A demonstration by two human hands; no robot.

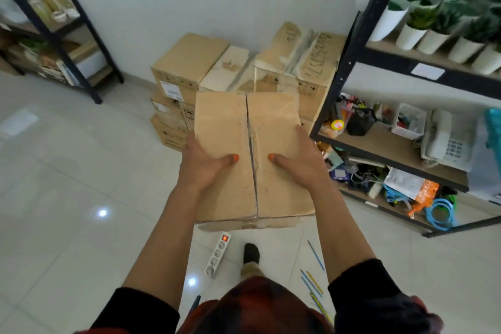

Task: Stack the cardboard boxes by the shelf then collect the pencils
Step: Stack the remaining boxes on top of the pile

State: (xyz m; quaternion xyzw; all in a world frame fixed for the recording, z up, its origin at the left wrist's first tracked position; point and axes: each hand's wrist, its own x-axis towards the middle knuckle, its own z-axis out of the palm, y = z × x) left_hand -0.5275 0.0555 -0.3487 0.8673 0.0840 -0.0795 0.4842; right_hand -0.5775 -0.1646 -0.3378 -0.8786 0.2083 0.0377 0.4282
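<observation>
We hold one cardboard box [252, 160] in the air, left hand [206, 163] and right hand [295, 160] each gripping a side, thumbs on top. Ahead, stacked boxes [244, 68] stand beside the shelf [349, 62]. About six pencils [314, 282] lie on the floor [81, 198].

Carried box [252, 154] held between left hand [202, 164] and right hand [301, 163], box stack [244, 68] behind it against wall, shelf [401, 127] right of stack, power strip [218, 253] below box, pencils [314, 279] on floor at right
</observation>
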